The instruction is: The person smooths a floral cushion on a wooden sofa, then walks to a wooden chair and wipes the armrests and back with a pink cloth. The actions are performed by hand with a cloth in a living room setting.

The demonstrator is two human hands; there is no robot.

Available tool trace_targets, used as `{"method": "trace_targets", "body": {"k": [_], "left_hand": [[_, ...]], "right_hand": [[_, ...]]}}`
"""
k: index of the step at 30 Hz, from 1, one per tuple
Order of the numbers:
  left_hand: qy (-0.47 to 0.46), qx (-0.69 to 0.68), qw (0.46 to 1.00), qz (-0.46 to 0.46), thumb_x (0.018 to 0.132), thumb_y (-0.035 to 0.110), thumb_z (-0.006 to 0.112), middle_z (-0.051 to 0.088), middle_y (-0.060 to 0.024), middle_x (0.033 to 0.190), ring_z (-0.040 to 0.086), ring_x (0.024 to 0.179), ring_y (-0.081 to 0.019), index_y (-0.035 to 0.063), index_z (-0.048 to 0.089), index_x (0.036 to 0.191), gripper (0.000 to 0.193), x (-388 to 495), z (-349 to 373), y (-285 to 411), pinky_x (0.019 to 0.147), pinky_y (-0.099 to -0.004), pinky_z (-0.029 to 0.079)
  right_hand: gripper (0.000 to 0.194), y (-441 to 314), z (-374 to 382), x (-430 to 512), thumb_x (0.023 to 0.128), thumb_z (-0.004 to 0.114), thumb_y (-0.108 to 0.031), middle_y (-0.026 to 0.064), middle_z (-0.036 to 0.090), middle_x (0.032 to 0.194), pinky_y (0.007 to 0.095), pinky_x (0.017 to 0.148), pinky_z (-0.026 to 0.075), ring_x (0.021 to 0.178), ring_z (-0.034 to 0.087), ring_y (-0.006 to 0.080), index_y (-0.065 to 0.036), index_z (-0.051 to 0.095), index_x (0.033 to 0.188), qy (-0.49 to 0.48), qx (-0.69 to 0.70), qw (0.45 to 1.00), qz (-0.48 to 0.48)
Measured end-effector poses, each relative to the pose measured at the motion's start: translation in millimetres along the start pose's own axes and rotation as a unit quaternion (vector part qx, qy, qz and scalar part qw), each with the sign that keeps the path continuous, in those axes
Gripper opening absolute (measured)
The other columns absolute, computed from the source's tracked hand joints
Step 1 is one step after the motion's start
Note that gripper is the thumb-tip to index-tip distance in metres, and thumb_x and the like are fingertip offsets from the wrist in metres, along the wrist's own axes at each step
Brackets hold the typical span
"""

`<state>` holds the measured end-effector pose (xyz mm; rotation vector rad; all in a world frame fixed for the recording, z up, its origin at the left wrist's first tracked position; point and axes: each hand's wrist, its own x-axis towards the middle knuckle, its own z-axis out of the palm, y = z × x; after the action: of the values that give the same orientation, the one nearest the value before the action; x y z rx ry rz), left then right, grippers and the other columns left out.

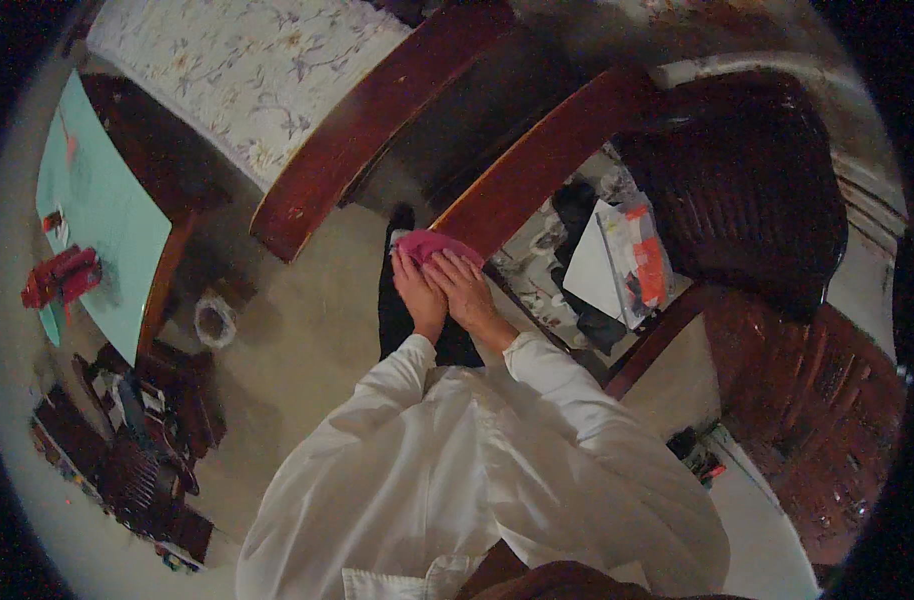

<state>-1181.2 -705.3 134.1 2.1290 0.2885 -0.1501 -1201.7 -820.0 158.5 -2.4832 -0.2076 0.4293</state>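
Note:
Both my hands lie close together in front of my body, around a pink cloth (430,244). My left hand (419,292) is on its left part, fingers stretched up along it. My right hand (460,289) presses on the cloth from the right, with its fingers partly bent. The cloth looks folded or bunched, and its underside is hidden. Just right of it is the end of a reddish-brown wooden board (532,176), perhaps part of a bed or sofa; I cannot tell whether the cloth touches it.
At left stands a table with a pale green top (111,202), dark red items (63,277) on it. A flower-patterned mattress (269,82) is at the upper left. To the right, a plastic bag (637,255) lies beside a dark chair (734,187). A whitish ring (215,322) is on the floor.

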Motion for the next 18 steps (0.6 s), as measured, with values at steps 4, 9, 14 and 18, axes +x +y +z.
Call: {"method": "trace_targets", "body": {"k": [4,9,14,18], "left_hand": [[-0.081,0.17,0.971,0.144,0.103,0.022,0.055,0.028,-0.0222,0.169,0.024,0.158,-0.04,-0.0005,0.036,0.159,0.063,19.2,12.2,31.4,0.125,-0.0609,0.017],[-0.207,0.201,0.893,0.345,0.1,0.021,0.058,0.033,-0.0183,0.168,0.026,0.157,-0.0361,-0.0003,0.042,0.156,0.062,86.5,67.5,79.6,0.128,-0.0548,0.018],[-0.222,0.248,0.855,0.397,0.099,0.022,0.055,0.034,-0.0172,0.168,0.028,0.157,-0.0333,0.0016,0.041,0.157,0.063,117.9,95.0,95.1,0.128,-0.0534,0.018],[-0.28,0.314,0.818,0.392,0.097,0.018,0.056,0.031,-0.0181,0.169,0.024,0.159,-0.0338,-0.0001,0.035,0.16,0.069,89.4,48.4,77.7,0.128,-0.0548,0.016]], "right_hand": [[0.052,33.5,-24.8,1.1,0.097,0.059,-0.012,0.016,0.05,0.157,0.0514,0.122,0.034,0.148,0.043,0.0356,-0.014,0.058,0.148,0.095,-0.004,0.994,0.06],[0.05,111.8,-71.5,41.8,0.095,0.06,-0.011,0.0121,0.049,0.158,0.0502,0.124,0.032,0.15,0.039,0.0348,-0.014,0.059,0.145,0.23,0.026,0.958,0.171],[0.049,124.6,-68.7,83.5,0.096,0.058,-0.012,0.0153,0.046,0.159,0.0568,0.123,0.03,0.148,0.039,0.0398,-0.012,0.057,0.145,0.32,-0.025,0.919,0.231],[0.051,83.9,-47.4,50.4,0.098,0.057,-0.014,0.0167,0.043,0.161,0.0603,0.124,0.026,0.15,0.038,0.0403,-0.011,0.054,0.149,0.289,-0.008,0.936,0.201]]}}
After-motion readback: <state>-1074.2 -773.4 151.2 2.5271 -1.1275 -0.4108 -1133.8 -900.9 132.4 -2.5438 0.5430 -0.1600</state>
